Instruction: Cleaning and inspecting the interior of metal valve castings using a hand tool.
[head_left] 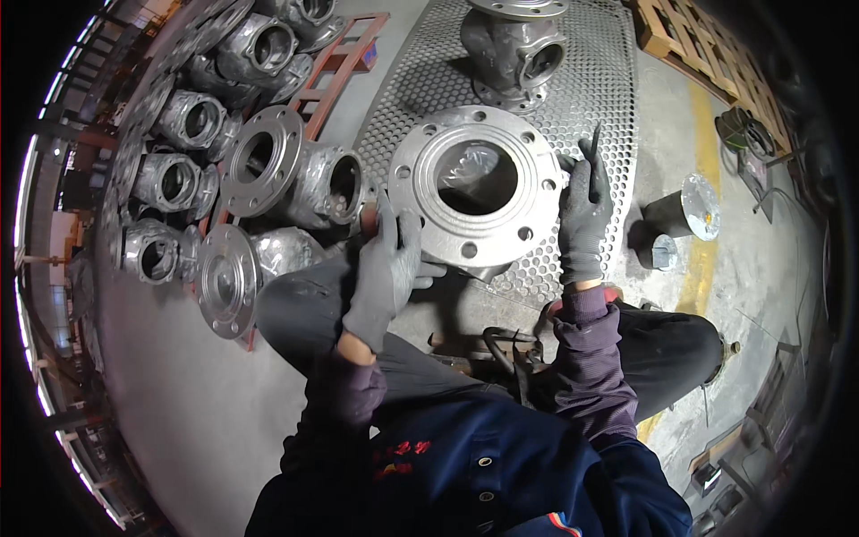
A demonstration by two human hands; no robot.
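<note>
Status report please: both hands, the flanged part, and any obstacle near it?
Left hand gloved, gripping flange rim. Right hand gloved, on opposite rim, holding thin dark tool. Flanged valve body upright on perforated table. Second casting stands behind, apart.

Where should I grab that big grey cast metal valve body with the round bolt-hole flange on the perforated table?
Probably by the rim of the grey cast metal valve body's round flange, from two opposite sides. It faces up, wide and flat, with its rim free all round. The left hand and right hand already sit at opposite edges on the perforated table.
</note>
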